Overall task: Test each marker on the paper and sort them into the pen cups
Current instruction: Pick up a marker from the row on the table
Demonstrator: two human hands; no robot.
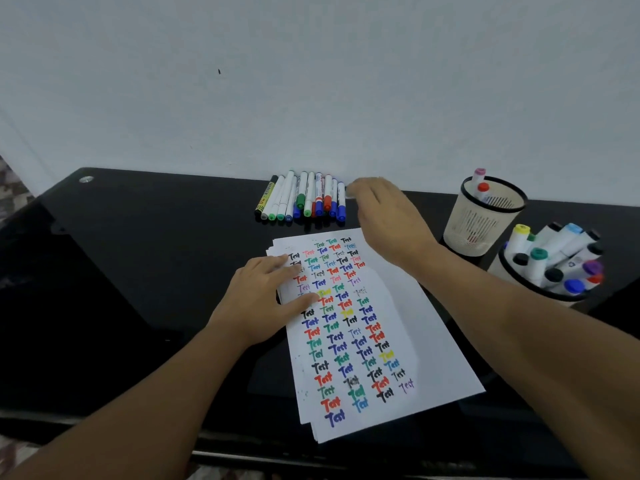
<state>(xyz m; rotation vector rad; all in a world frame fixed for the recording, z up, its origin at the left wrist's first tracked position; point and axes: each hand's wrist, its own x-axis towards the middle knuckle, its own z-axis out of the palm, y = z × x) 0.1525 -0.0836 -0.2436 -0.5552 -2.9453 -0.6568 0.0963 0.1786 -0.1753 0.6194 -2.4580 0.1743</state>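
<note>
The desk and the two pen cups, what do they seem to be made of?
The desk looks like black glass or high-gloss lacquer: it mirrors the pale wall. The far pen cup seems cream plastic or painted metal, with slotted walls and a black rim. The near pen cup looks alike, though markers hide most of it.

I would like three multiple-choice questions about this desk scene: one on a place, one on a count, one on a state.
1. Where does the row of loose capped markers lie?
A) by the wall, beyond the white paper sheets
B) inside a cup
C) on the paper

2. How many markers stand in the farther cream mesh pen cup?
A) none
B) two
C) six

3. What is the left hand doing?
A) gripping a marker
B) lying flat on the paper
C) lifting a cup

Key: 1 A, the row lies along the wall; 2 B, a pink and a red cap show; 3 B, straight fingers rest on the sheet.
</note>
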